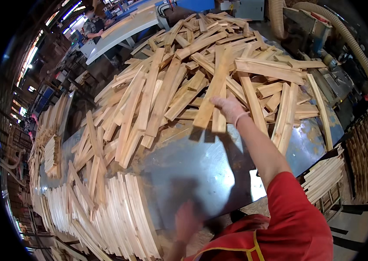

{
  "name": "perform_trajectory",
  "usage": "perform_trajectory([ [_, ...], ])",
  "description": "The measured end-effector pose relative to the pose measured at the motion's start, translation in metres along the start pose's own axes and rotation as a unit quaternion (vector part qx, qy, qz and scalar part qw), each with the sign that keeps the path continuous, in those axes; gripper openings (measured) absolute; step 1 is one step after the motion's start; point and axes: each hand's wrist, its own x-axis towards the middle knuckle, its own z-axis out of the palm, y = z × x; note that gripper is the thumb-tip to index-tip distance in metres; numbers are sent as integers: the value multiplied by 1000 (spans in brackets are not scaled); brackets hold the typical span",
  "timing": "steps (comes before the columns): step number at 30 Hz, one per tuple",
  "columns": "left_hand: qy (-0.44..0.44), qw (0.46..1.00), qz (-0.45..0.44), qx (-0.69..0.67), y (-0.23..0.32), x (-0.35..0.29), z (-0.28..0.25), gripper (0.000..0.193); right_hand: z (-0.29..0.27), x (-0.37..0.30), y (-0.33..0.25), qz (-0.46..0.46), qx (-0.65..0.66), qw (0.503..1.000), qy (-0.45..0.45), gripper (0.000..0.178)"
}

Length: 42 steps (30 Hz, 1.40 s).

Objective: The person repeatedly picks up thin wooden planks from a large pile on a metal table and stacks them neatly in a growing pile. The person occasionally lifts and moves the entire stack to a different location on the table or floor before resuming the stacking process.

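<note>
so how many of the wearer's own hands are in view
2: the right hand on a board at the near side of the pile, and the left hand, blurred, by the table's near edge. Neither is fully hidden.

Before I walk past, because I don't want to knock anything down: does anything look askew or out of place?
Yes: at lower left, loose sticks lie slantwise across the orderly row of pale strips, breaking its lines. The heap of boards is jumbled too; no damage is clear.

The person is wearing a short-sleeved red top (299,213) with yellow trim (258,251). A pale band (238,117) is circling the right wrist (242,122).
</note>
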Motion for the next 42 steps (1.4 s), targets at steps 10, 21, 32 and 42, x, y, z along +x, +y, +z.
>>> perform_trajectory([
  [10,-218,595,-122,-764,-60,-7,47,72,23,-306,135,272,-145,909,-280,84],
  [21,34,967,-196,-158,-60,-149,-31,79,156,-336,185,300,-224,909,-185,67],
  [32,126,963,-210,115,-105,-105,-42,75,237,-322,267,259,-445,745,-423,62],
  [42,165,913,-187,322,-154,-57,15,67,-53,-153,-24,-242,-769,556,204,74],
])
